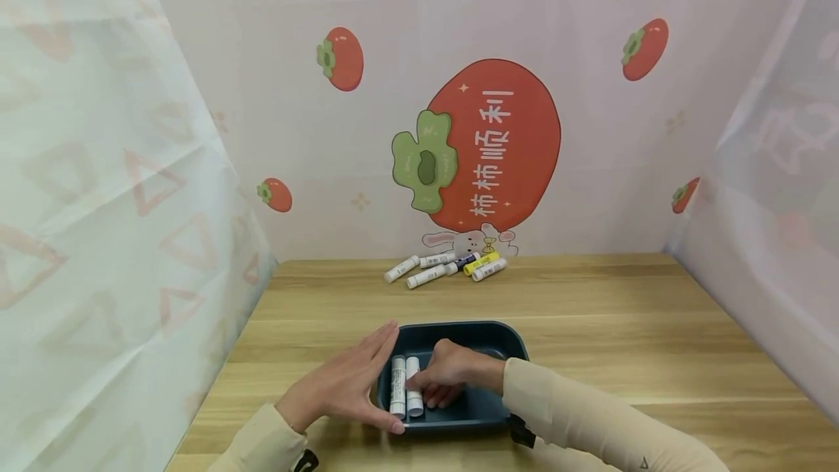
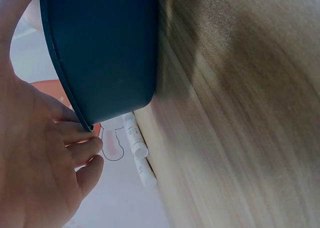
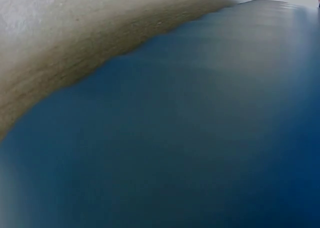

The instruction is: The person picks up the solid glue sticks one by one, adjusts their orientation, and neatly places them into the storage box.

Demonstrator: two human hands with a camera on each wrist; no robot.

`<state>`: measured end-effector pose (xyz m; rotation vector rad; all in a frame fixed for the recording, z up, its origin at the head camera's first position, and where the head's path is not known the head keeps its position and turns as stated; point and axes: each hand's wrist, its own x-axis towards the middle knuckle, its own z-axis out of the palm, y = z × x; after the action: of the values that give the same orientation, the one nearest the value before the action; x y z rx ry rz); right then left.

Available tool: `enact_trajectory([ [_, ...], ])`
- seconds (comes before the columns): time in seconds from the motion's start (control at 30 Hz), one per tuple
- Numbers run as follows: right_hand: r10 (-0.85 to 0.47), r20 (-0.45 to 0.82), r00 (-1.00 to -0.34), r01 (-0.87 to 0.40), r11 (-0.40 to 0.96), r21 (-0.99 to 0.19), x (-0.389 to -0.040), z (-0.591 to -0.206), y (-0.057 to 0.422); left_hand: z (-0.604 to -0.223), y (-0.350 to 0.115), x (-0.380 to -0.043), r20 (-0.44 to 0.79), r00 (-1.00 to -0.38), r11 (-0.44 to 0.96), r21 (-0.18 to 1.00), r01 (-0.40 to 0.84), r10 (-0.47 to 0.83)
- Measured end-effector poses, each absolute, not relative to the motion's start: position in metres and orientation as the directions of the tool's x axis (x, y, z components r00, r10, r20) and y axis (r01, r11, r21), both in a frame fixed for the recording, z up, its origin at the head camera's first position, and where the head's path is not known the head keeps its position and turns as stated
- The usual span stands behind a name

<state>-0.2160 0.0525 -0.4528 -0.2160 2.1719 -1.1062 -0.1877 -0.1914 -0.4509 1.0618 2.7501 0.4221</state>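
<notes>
A dark blue tray [image 1: 468,425] stands near the front of the table. Two white glue sticks lie side by side at its left end, the outer glue stick [image 1: 398,384] against the left wall. My left hand [image 1: 347,384] spans that end of the tray, thumb at the front rim and fingers at the back corner. In the left wrist view, its fingers [image 2: 82,143] bend over the rim. Inside the tray, my right hand [image 1: 448,374] holds the inner glue stick [image 1: 414,403] with thumb and fingers. The tray's blue surface [image 3: 175,138] fills most of the right wrist view.
Toward the back of the wooden table [image 1: 609,326] lie several more sticks: white ones [image 1: 426,276], a yellow stick [image 1: 481,263] and a dark blue stick [image 1: 462,262]. A patterned cloth [image 1: 288,115] hangs behind and on both sides.
</notes>
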Motion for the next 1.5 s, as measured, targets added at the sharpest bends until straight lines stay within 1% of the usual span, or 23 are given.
enact_trajectory([
  [0.1,-0.429,-0.489,-0.759,0.143,0.623,-0.769,-0.217,-0.451,0.054,-0.452,-0.191,-0.188,-0.051,-0.733,0.707,0.318,0.632,0.678],
  [0.2,-0.465,-0.458,-0.757,0.095,0.616,-0.782,-0.219,-0.447,0.059,-0.452,-0.191,-0.189,-0.06,-0.737,0.712,0.32,0.625,0.673],
  [0.33,-0.57,-0.391,-0.723,-0.009,0.573,-0.819,-0.224,-0.431,0.075,-0.452,-0.192,-0.189,-0.069,-0.74,0.715,0.332,0.615,0.669],
  [0.43,-0.634,-0.322,-0.703,-0.112,0.546,-0.831,-0.227,-0.411,0.093,-0.452,-0.193,-0.189,-0.067,-0.742,0.714,0.338,0.612,0.667],
  [0.5,-0.65,-0.262,-0.713,-0.185,0.536,-0.824,-0.228,-0.398,0.107,-0.452,-0.194,-0.188,-0.061,-0.742,0.713,0.339,0.614,0.668],
  [0.6,-0.643,-0.162,-0.748,-0.295,0.542,-0.787,-0.229,-0.382,0.13,-0.451,-0.196,-0.188,-0.045,-0.742,0.714,0.32,0.623,0.669],
  [0.7,-0.618,-0.084,-0.781,-0.369,0.566,-0.738,-0.229,-0.373,0.154,-0.451,-0.198,-0.189,-0.031,-0.741,0.713,0.301,0.633,0.671],
  [0.77,-0.607,-0.057,-0.793,-0.4,0.589,-0.702,-0.228,-0.371,0.171,-0.452,-0.199,-0.189,-0.022,-0.737,0.71,0.29,0.642,0.675],
  [0.9,-0.578,-0.058,-0.814,-0.414,0.647,-0.641,-0.22,-0.379,0.201,-0.454,-0.2,-0.188,-0.013,-0.735,0.707,0.286,0.647,0.678],
  [1.1,-0.554,-0.098,-0.827,-0.394,0.694,-0.602,-0.201,-0.414,0.23,-0.457,-0.202,-0.185,-0.003,-0.732,0.706,0.27,0.655,0.681],
  [1.3,-0.582,-0.064,-0.811,-0.461,0.702,-0.542,-0.184,-0.445,0.237,-0.458,-0.203,-0.183,-0.011,-0.746,0.717,0.284,0.637,0.666],
  [1.5,-0.609,-0.016,-0.793,-0.509,0.677,-0.532,-0.181,-0.454,0.237,-0.457,-0.201,-0.184,-0.003,-0.742,0.715,0.272,0.645,0.67],
])
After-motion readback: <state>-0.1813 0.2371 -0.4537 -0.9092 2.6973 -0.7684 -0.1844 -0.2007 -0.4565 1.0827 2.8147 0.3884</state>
